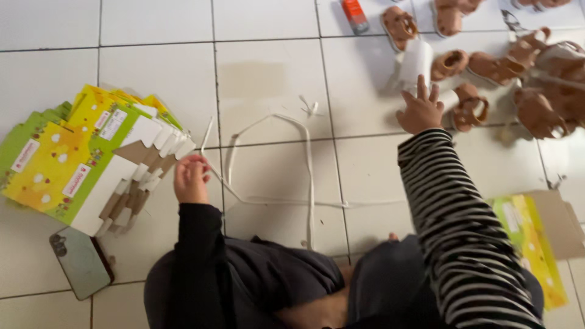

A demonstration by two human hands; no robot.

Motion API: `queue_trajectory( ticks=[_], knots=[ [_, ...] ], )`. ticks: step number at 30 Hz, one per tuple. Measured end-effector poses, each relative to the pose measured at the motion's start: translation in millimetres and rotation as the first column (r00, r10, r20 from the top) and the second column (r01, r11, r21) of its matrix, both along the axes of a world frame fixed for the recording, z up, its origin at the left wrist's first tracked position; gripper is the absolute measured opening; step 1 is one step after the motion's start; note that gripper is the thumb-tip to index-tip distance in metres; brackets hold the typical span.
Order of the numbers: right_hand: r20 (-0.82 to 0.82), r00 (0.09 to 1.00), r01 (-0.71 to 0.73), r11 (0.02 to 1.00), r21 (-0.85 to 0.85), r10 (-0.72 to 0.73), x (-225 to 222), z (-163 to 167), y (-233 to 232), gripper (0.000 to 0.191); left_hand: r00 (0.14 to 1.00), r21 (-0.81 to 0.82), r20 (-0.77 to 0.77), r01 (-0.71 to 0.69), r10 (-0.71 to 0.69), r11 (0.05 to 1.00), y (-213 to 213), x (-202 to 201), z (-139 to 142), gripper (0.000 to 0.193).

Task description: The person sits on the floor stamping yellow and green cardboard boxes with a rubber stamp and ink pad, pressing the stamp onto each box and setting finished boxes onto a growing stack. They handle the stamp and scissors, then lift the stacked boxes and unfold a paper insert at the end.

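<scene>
The white tiled floor carries everything here, and the stack of flattened yellow-and-green cartons serves as the landmark. Far to the right of that stack and a little farther from the person lies a cluster of small brown sandals, spread over several tiles. Nearer the person, also far to the stack's right, a single flattened carton lies partly under the striped sleeve. Between the stack and the sandals a long white strap loops across the tiles. Just below the stack's near corner rests a phone, screen up. The left hand sits at the stack's right edge, fingers curled around one end of the white strap. The right hand is spread open and grips nothing — its fingertips touch a white paper roll among the sandals.
</scene>
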State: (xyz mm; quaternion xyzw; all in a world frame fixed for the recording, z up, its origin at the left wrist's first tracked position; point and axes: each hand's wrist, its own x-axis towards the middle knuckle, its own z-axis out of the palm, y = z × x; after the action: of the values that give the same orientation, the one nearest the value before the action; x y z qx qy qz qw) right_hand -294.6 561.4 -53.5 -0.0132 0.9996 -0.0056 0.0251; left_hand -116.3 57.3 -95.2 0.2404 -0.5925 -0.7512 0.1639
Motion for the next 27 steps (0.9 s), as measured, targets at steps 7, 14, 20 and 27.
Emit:
queue_trajectory(
  ticks=[7, 14, 20, 27],
  knots=[
    [0.088, 0.976, 0.190, 0.978, 0.081, -0.197, -43.2, -20.6, -21.0, 0.081, 0.999, 0.054, -0.016, 0.037, -0.036, 0.998, -8.0, -15.6, -25.1, 0.020],
    [-0.376, 0.914, -0.208, 0.972, -0.106, 0.155, -50.7, -21.2, -84.0, 0.053, 0.995, 0.214, -0.069, -0.062, 0.078, 0.975, -5.7, -23.7, -50.6, 0.029],
    [-0.434, 0.861, -0.506, 0.543, -0.670, 0.268, 3.0, 24.1, -277.5, 0.042, 0.943, 0.134, -0.303, -0.104, 0.141, 0.986, -20.9, -16.1, -63.4, 0.027],
    [-0.008, 0.927, 0.158, -0.407, -0.900, 0.376, 62.1, 45.8, -479.5, 0.047, 0.618, -0.008, -0.334, -0.757, 0.711, 0.654, -167.5, 34.9, -46.5, 0.027]
  ],
)
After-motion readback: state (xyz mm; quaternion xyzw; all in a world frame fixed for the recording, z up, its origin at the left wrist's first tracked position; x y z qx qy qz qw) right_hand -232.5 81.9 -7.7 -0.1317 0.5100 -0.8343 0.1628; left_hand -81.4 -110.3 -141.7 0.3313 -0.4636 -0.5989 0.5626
